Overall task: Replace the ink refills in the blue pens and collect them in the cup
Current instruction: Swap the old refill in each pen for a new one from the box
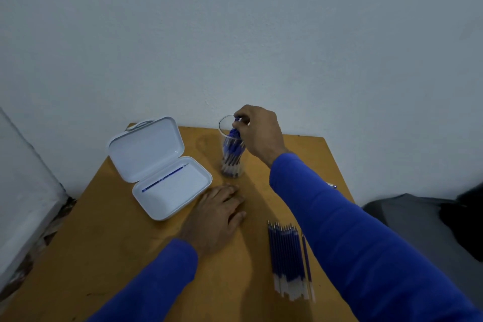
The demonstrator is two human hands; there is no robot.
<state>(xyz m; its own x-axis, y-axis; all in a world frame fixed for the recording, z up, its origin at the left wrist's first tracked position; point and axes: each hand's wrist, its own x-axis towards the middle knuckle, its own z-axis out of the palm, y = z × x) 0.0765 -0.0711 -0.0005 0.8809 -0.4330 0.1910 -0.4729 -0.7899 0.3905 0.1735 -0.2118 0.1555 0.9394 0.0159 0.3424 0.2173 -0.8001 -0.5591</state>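
- Head view: the right hand [258, 133] is at the rim of the clear cup [231, 149], which stands upright at the far side of the desk [104, 256]. Its fingertips pinch the top of a blue pen [237, 123] whose long axis runs nearly vertical, down into the cup among the other pens [232, 157] already standing there.
- The pen lies directly under the pinching fingers, inside the cup mouth; judging from this, it is being dropped in and only needs letting go.
- The left hand [218, 213] lies flat on the desk, fingers straight, holding nothing, just beside the near right corner of the open white case [167, 185].
- One blue pen or refill [164, 178] remains in the case tray, lying diagonally; the left hand is the nearer one to it.
- A bundle of refills [287, 259] lies near the desk's front edge, long axes pointing away from the person, under the right forearm.
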